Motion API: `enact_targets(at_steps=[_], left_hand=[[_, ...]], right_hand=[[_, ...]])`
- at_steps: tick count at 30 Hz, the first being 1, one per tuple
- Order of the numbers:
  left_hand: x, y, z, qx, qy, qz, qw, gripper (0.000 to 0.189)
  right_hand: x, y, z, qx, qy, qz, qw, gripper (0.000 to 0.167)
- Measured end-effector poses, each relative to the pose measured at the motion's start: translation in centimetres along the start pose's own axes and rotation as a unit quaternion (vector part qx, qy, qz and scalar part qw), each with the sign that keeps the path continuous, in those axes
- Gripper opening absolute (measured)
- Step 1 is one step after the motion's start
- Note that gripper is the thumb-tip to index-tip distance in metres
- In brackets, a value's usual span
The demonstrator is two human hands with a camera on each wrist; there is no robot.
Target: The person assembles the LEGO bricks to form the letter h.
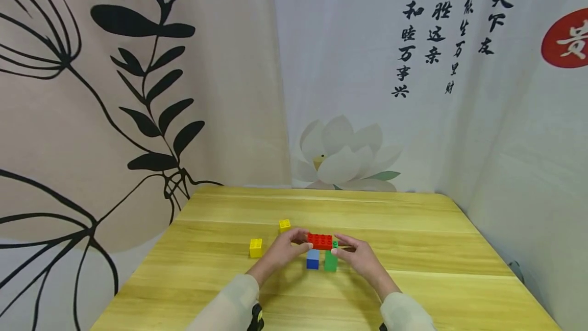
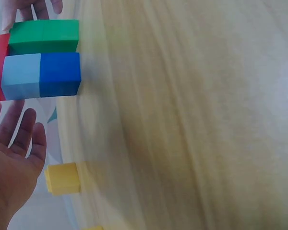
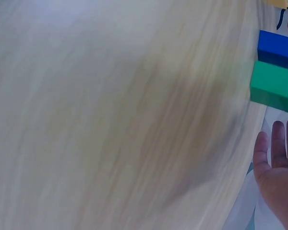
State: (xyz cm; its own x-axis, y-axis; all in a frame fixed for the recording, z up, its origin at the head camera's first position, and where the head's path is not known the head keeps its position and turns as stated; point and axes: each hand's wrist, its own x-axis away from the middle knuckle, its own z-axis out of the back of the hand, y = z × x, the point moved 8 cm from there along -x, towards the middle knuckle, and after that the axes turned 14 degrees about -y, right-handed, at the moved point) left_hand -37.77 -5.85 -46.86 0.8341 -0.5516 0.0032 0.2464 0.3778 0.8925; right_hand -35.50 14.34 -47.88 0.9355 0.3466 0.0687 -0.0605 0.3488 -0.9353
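Note:
In the head view, a red brick (image 1: 319,241) with studs lies across the top of two small stacks. The left stack has a light blue brick (image 2: 21,76) over a dark blue brick (image 2: 60,74); beside it stands a green stack (image 2: 44,36). Green studs show past the red brick's right end. My left hand (image 1: 290,246) pinches the red brick's left end with thumb and fingertips. At the right end, my right hand (image 1: 360,254) has extended fingers, its thumb close to the green stack; contact there is unclear.
Two yellow bricks stand left of the stacks: one (image 1: 255,248) beside my left hand, the other (image 1: 285,226) farther back. They rest on a wooden table (image 1: 413,229). A printed curtain (image 1: 239,91) hangs behind its far edge.

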Motion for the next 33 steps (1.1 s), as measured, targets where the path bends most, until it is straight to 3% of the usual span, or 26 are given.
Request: enact_targets(at_steps=[6, 13, 18, 26, 33], left_hand=[[0.5, -0.6, 0.1, 0.006, 0.006, 0.008, 0.9999, 0.061], [1.7, 0.3, 1.5, 0.001, 0.009, -0.016, 0.9998, 0.055], [2.6, 1.0, 3.2, 0.014, 0.017, -0.026, 0.9994, 0.051], [3.7, 1.2, 6.5, 0.042, 0.057, -0.031, 0.9970, 0.048], [4.8, 0.5, 9.4, 0.049, 0.097, -0.007, 0.9941, 0.047]], right_hand=[[0.4, 0.3, 0.4, -0.001, -0.005, -0.002, 1.0000, 0.057], [0.6, -0.1, 0.3, -0.001, -0.005, 0.006, 1.0000, 0.050], [0.3, 0.0, 0.3, 0.010, 0.004, 0.005, 0.9999, 0.045], [0.2, 0.1, 0.3, 0.015, 0.011, 0.000, 0.9998, 0.038], [0.2, 0.1, 0.2, 0.025, 0.005, -0.005, 0.9997, 0.037]])
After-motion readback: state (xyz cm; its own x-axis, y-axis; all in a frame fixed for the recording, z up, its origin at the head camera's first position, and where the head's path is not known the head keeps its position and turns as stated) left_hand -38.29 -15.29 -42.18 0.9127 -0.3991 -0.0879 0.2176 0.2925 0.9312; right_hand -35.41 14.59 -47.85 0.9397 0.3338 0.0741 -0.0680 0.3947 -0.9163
